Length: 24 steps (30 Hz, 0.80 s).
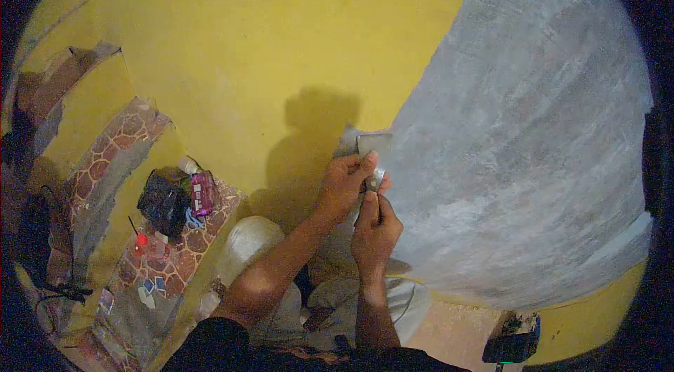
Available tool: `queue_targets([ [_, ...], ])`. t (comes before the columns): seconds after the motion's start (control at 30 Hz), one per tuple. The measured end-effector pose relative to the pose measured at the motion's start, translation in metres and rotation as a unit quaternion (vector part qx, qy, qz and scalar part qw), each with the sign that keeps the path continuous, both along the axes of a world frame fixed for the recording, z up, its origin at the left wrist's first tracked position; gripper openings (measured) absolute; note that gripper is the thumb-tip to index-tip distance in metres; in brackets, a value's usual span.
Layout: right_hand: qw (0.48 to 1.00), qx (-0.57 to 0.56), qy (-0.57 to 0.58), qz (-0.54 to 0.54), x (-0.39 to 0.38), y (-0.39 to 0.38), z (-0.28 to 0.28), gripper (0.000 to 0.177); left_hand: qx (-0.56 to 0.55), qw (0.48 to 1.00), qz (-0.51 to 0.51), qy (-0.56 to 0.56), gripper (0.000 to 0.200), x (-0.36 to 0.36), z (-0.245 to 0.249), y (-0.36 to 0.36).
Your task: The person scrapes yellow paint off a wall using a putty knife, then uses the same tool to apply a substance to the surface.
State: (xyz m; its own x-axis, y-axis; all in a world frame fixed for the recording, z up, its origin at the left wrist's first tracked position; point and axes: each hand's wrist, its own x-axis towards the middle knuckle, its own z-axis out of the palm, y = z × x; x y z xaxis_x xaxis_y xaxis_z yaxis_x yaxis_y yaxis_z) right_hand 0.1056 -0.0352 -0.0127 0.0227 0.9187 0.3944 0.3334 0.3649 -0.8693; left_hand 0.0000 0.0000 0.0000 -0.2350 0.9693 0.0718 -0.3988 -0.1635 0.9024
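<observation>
My left hand (344, 181) is closed, its thumb pressed on a flat grey rectangular piece (374, 142) that stands up above the fingers. Just below it, my right hand (377, 230) pinches the lower end of a small shiny silvery piece (379, 178) between thumb and fingers. The two hands nearly meet around these pieces, in front of the wall. Fingers cover much of what is held, and I cannot tell whether the two pieces are joined.
A yellow wall (232, 35) with a grey plastered area (519, 126) rises ahead. To the left, a stone-patterned ledge (200, 249) bears a black plastic bag (163, 202), a magenta packet (202, 194), a red-topped item (141, 240) and small blue-and-white packets (155, 284). A dark object (512, 338) sits lower right.
</observation>
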Motion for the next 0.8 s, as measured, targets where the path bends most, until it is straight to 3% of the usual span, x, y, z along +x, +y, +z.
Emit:
queue_targets([
  [0.1,0.997,0.04,-0.055,-0.019,0.004,-0.002,0.011,0.031,0.009,0.999,0.009,-0.041,0.044,0.005,0.006,-0.002],
  [0.2,0.998,0.046,-0.031,-0.021,-0.011,-0.005,0.013,0.031,-0.003,1.0,0.006,0.018,0.045,-0.007,0.022,-0.009],
  [0.27,0.998,0.038,-0.033,-0.03,-0.016,-0.011,0.025,0.031,-0.004,0.997,0.026,-0.074,0.046,-0.001,0.016,0.003],
  [0.37,0.998,0.06,0.003,-0.036,-0.033,-0.022,0.029,0.03,-0.031,0.999,-0.014,-0.031,0.047,-0.018,0.03,-0.007],
  [0.47,0.999,-0.002,0.046,0.003,-0.034,-0.036,0.05,0.031,-0.016,0.999,0.012,-0.028,0.047,-0.017,0.028,-0.008],
  [0.6,0.999,0.033,0.038,-0.007,-0.023,-0.009,0.007,0.033,0.053,0.998,0.013,-0.019,0.046,-0.011,0.002,0.004],
  [0.8,0.998,0.037,0.051,-0.004,-0.02,0.002,-0.001,0.037,0.021,0.999,-0.001,0.042,0.042,-0.015,0.009,-0.002],
])
